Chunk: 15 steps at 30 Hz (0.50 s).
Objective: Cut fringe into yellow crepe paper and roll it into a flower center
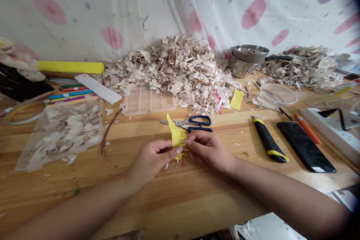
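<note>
Between my two hands, a piece of yellow paper [177,135] is held up over the middle of the wooden table. My left hand [156,155] pinches its lower left side between thumb and fingers. On the right side, the fingertips of my right hand [206,148] grip the paper's edge. Small yellow strips and some pink and white bits show just below the fingers. Right behind the paper lies a pair of scissors [197,122] with dark blue handles, its blades pointing left and partly hidden by the paper.
A large heap of pale flakes [180,67] stands at the back. Left are a clear tray of flakes [97,131] and colored pens [70,93]. Right lie a black-and-yellow cutter [268,138], a phone [305,146], a power strip [332,127] and a clear plastic lid [277,95]. Steel pots [246,62] stand behind.
</note>
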{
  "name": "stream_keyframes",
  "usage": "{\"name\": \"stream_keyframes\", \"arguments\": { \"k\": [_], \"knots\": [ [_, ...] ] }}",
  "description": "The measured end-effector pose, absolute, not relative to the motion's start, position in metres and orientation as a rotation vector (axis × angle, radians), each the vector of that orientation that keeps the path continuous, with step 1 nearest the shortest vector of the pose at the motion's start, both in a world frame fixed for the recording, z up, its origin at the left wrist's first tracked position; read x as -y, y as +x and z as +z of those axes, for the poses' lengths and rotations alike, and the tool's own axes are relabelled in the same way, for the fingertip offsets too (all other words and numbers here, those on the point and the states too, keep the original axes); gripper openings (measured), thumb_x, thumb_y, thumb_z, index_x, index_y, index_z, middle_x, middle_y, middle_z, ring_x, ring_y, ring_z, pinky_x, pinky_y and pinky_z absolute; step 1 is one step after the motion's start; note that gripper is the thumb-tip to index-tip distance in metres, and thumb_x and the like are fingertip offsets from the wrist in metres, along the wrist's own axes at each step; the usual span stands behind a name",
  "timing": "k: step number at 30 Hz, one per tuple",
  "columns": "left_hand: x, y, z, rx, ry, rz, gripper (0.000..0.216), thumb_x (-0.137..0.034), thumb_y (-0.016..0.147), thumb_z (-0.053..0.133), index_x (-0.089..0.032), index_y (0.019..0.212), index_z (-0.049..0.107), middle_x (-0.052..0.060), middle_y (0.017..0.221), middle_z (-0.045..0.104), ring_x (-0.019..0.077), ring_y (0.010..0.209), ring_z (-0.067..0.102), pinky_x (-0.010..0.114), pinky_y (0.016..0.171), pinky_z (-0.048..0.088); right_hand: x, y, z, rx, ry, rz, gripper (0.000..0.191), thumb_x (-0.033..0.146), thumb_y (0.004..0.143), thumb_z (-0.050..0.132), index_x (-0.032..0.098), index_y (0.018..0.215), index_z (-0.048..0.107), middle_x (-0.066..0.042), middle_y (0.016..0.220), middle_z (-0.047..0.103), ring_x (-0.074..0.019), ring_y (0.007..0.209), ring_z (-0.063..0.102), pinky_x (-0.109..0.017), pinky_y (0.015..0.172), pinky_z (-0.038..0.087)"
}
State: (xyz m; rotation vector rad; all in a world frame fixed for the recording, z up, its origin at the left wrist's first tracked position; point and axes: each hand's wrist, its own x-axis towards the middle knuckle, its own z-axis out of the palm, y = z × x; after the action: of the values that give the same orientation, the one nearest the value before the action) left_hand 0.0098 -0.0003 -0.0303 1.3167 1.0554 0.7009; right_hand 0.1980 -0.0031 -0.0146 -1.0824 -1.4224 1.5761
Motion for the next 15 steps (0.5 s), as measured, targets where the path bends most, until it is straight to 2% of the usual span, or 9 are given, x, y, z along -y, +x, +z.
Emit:
{"name": "stream_keyframes", "arguments": {
  "k": [5,15],
  "knots": [
    [0.0011,0.0114,-0.028,-1.102,1.252,0.72,0.025,-0.038,0.071,0.069,-0.014,0.079,0.073,-0.001,0.058,0.059,0.0073,0.046,0.04,0.019,0.042,0.033,0.0025,0.1994,-0.0127,1.408,-1.181,1.6,0.032,0.044,0.077,0.063,0.014,0.069,0.059,0.005,0.052,0.05,-0.0049,0.043,0.036,-0.02,0.042,0.024],
    [0.0018,0.0106,-0.0265,-1.07,1.207,0.786,0.021,-0.036,0.071,0.07,-0.017,0.077,0.076,0.0,0.061,0.065,0.0072,0.047,0.043,0.017,0.042,0.035,0.0018,0.1964,-0.0051,1.005,-1.243,1.906,0.024,0.033,0.068,0.066,0.012,0.057,0.06,0.004,0.043,0.052,-0.0018,0.03,0.029,-0.019,0.031,0.013]
  ]
}}
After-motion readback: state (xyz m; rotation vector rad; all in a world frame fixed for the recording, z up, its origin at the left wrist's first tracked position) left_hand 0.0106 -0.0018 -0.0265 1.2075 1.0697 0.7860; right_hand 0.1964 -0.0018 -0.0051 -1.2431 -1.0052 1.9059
